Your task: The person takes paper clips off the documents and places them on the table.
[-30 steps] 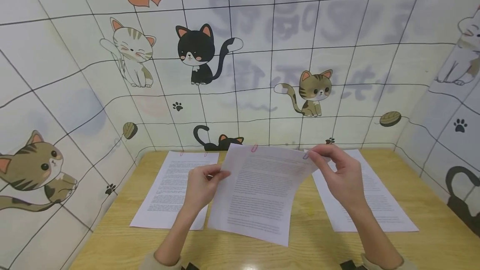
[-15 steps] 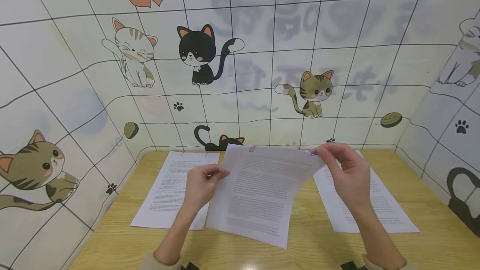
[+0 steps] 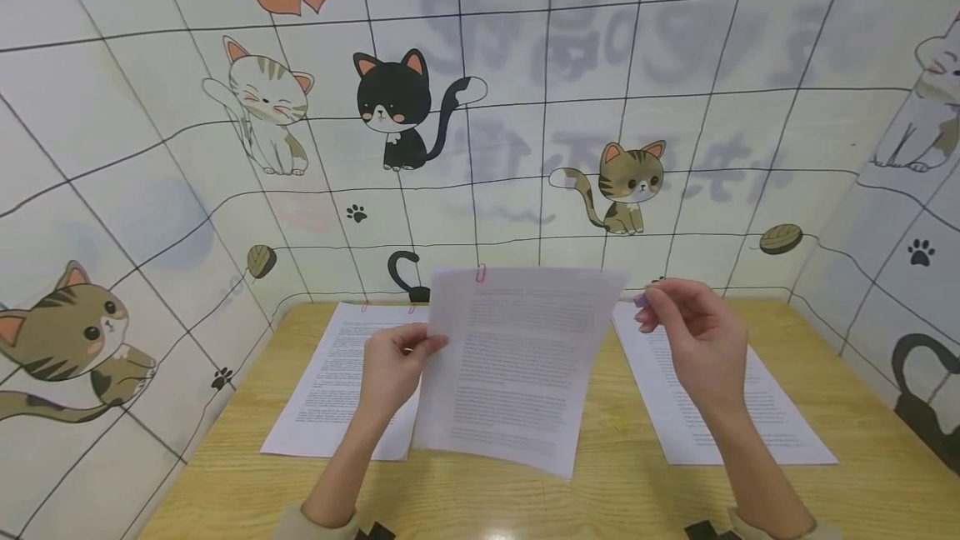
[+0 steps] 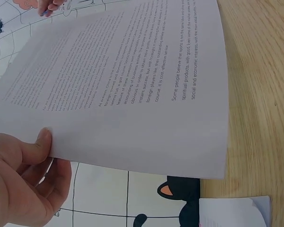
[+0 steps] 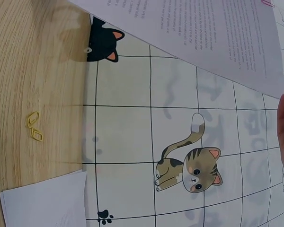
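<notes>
My left hand (image 3: 392, 365) pinches the left edge of a printed sheet of paper (image 3: 517, 357), held up over the table. A pink paper clip (image 3: 481, 273) sits on the sheet's top edge, towards the left. To the right of the sheet and apart from it, my right hand (image 3: 701, 348) pinches a small purple paper clip (image 3: 641, 301) between thumb and finger; most of the clip is hidden. In the left wrist view, the thumb (image 4: 43, 142) lies on the printed face of the paper, with curled fingers behind.
Printed papers (image 3: 330, 390) with pink clips at the top lie on the left of the wooden table (image 3: 615, 507). Another printed stack (image 3: 757, 407) lies on the right. Two yellow paper clips (image 5: 34, 120) rest on the tabletop. A cat-patterned wall covering (image 3: 510, 215) stands behind.
The right hand has drawn the purple paper clip off the sheet's top right corner and moved slightly right. The sheet has risen and straightened, still held by the left hand.
</notes>
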### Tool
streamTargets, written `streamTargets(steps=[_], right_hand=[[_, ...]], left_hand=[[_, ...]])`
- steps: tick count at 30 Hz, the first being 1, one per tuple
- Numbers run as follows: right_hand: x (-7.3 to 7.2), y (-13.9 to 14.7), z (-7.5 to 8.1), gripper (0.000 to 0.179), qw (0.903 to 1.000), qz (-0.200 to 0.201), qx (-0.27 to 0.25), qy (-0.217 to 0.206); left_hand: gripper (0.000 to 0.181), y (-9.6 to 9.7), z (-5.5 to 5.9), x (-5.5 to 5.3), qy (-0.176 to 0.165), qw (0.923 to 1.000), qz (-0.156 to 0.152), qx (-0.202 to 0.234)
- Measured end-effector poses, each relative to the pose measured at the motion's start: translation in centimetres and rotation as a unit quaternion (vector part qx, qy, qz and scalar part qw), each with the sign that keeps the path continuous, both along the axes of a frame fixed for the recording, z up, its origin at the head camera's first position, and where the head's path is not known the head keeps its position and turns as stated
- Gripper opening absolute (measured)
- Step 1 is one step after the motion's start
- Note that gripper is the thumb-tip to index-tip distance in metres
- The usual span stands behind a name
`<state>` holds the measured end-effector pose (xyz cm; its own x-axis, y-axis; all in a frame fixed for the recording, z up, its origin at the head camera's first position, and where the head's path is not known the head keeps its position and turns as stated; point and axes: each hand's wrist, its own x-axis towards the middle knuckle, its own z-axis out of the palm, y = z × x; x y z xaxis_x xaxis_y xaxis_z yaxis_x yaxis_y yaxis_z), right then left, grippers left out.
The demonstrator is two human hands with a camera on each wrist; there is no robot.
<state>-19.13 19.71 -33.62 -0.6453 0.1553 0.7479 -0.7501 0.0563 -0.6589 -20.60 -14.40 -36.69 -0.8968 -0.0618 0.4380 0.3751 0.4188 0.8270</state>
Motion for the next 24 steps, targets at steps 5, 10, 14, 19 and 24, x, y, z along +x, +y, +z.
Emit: streamTargets(steps=[5,10,14,19,24], right_hand=[[-0.1,0.4,-0.3,0.012,0.9977,-0.014,0.040,-0.052],[-0.4,0.6,-1.1,0.014,0.9859,-0.048,0.100,-0.125],[-0.6,1.0,-2.1,0.013,0.9713,-0.068,0.160,-0.162],[-1.2,1.7,-3.6,0.012,0.9512,-0.058,0.229,-0.199],[-2.0,2.2,-5.5,0.013,0.9299,-0.032,0.280,-0.237]], left_hand=[[0.007,-0.1,0.0,-0.1,-0.015,0.9999,0.000,0.008],[0.008,-0.2,0.0,-0.1,-0.026,0.9995,0.004,0.014],[0.009,-0.2,0.1,-0.2,-0.033,0.9993,0.004,0.019],[0.009,-0.2,0.1,-0.1,-0.041,0.9989,0.001,0.025],[0.008,-0.3,0.0,-0.2,-0.041,0.9987,-0.001,0.030]])
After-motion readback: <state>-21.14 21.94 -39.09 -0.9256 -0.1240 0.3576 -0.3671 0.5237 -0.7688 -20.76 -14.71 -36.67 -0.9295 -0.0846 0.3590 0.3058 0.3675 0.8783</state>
